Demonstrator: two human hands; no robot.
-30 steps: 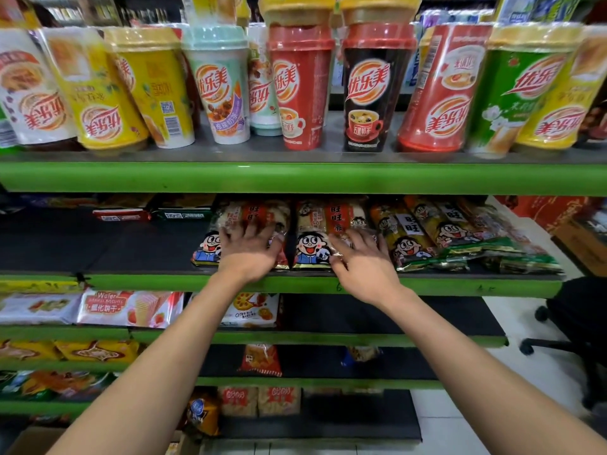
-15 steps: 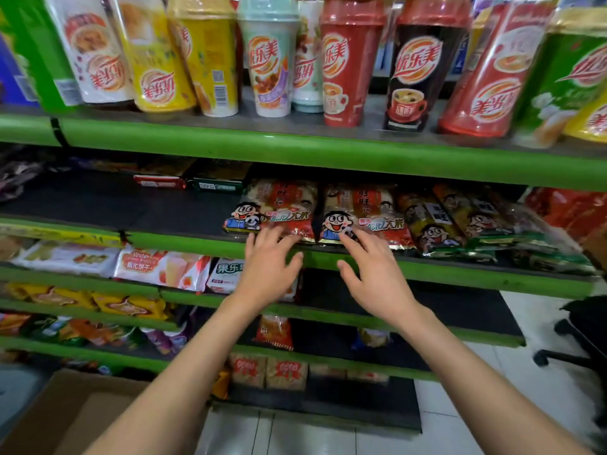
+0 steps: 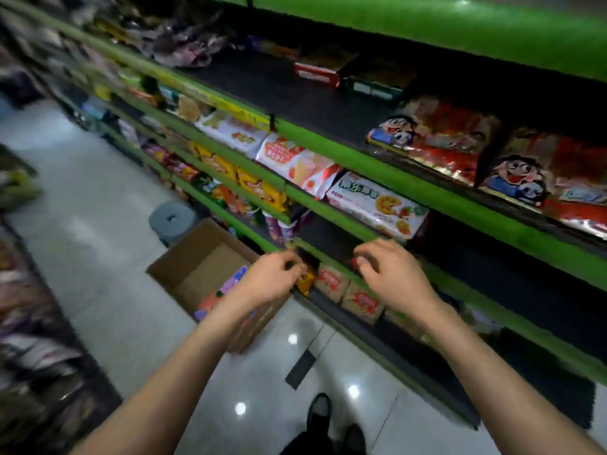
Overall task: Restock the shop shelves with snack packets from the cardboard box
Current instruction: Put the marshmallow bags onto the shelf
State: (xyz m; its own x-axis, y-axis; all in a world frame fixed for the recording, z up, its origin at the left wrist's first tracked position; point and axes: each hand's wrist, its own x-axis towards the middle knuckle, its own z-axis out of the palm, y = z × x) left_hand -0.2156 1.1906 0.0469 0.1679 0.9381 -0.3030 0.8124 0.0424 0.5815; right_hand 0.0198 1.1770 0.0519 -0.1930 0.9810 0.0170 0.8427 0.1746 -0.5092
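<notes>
Both hands empty, fingers loosely curled — left hand (image 3: 269,284) over the box (image 3: 203,267), right hand (image 3: 391,277) just right of it. Packets (image 3: 226,290) lie in the box's near corner. Risks: view is motion-blurred, so a blind grab could miss; box sits by the feet — trip hazard.
</notes>
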